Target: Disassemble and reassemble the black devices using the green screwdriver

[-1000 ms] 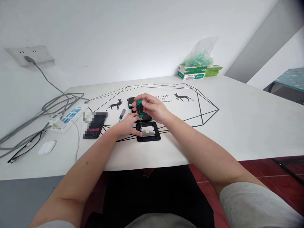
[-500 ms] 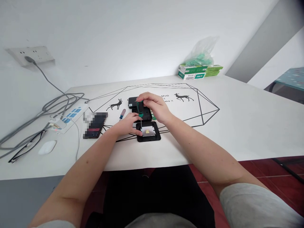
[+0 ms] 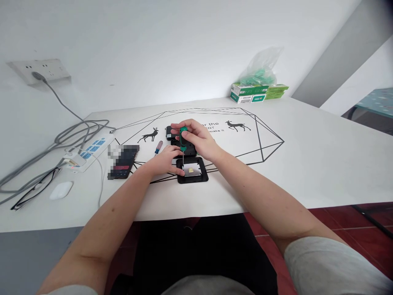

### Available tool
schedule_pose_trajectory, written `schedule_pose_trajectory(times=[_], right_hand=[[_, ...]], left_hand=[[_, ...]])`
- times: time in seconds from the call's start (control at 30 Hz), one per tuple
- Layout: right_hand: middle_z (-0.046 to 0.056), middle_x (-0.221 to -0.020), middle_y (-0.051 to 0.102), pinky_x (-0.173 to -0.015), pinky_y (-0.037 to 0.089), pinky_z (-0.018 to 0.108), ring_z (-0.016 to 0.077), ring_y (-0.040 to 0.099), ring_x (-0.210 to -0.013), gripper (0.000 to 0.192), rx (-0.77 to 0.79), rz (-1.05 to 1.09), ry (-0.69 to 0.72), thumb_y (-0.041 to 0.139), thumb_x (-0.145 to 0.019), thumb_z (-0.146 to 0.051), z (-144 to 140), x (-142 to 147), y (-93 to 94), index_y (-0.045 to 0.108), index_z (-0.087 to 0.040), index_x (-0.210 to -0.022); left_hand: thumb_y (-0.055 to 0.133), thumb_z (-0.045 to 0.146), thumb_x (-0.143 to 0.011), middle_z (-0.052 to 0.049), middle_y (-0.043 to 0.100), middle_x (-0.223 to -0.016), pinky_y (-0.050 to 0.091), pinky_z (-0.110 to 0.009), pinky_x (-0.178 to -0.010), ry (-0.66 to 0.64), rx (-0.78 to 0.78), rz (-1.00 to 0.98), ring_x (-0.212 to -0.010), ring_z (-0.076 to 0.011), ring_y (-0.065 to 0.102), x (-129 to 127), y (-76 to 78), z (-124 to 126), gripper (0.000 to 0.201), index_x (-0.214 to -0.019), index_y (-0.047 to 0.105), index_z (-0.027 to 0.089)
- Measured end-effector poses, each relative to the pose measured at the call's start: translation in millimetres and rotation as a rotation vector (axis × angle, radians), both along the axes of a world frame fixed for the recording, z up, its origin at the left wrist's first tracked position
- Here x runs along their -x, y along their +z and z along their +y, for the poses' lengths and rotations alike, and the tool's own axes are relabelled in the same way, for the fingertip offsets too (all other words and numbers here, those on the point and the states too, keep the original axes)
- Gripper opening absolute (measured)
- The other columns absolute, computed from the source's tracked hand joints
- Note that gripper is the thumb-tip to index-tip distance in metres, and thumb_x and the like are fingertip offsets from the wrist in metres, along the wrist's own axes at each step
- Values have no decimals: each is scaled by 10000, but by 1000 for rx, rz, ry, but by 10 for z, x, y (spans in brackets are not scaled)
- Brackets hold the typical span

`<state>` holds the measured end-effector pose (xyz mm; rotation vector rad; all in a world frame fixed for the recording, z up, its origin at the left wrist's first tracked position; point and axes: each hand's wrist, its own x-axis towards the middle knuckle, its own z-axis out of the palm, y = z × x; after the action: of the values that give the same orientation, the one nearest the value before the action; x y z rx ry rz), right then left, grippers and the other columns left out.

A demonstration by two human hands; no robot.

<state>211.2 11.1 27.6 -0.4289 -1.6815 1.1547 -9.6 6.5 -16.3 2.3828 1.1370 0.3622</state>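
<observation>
The white counter [image 3: 307, 164], printed with black geometric lines and deer, carries everything here. At its far edge by the wall sit green boxes [image 3: 258, 93] with a clear plastic bag on top, well apart from the work. On the left lie a white power strip [image 3: 89, 151] with grey cables, a dark phone [image 3: 123, 164], a pair of glasses [image 3: 33, 190] and a small white case [image 3: 61, 189]. Near the middle, a flat black square device [image 3: 193, 170] lies open side up, showing a pale metal plate inside. The left hand [image 3: 164, 160] presses on its left edge, fingers together against the frame, apparently to stop it sliding. The right hand [image 3: 198, 137] holds a green-handled screwdriver [image 3: 183, 141] upright, fingers clamped round the handle, tip set down at the plate's left corner so force goes straight down. Just behind sits another black part [image 3: 187, 149]. A red-and-blue screwdriver [image 3: 158, 146] lies unused beside the left hand.
</observation>
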Motion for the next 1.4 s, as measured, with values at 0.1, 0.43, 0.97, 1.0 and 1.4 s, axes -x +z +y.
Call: schedule_pose_trajectory(times=[0.1,0.43,0.97,1.0,1.4], right_hand=[[84,-1296,677,-1174,537,539,261,638,-1264,310,-200,-78,-143,637,-1041,-534,58,-28,-14,754,-288,-1191],[66,-1159,749,-1056,569,471,234,691,-1127,243,-248,-41,-212,602,-1066,-472,-11,-1,18,731,-267,-1077],[84,-1500,666,-1229,512,562,274,647,-1399,204,-184,-56,-146,586,-1056,-372,-45,7,-20,674,-296,-1223],[83,-1475,660,-1239,495,564,278,618,-1416,216,-251,-79,-198,566,-1057,-335,-31,-4,-18,706,-298,-1217],[83,-1160,707,-980,583,483,264,659,-1124,208,-404,-79,-353,551,-1074,-379,-18,8,-10,730,-279,-1108]], left_hand=[[922,769,-713,-144,588,-1531,315,-700,-1316,14,-9,19,-1531,-477,437,-3,3,-4,872,-1423,744,296],[946,760,-695,-167,615,-1493,209,-742,-1329,14,-59,70,-1497,-501,447,-17,16,2,889,-1403,762,255],[903,812,-711,-144,633,-1484,261,-727,-1314,-1,-56,36,-1488,-482,447,-10,-1,13,888,-1419,755,297],[901,817,-708,-143,630,-1486,265,-725,-1315,2,-53,39,-1493,-480,443,-11,1,12,892,-1420,755,300],[889,848,-689,-150,646,-1430,303,-744,-1293,6,-57,44,-1461,-494,468,-15,17,9,911,-1402,764,294]])
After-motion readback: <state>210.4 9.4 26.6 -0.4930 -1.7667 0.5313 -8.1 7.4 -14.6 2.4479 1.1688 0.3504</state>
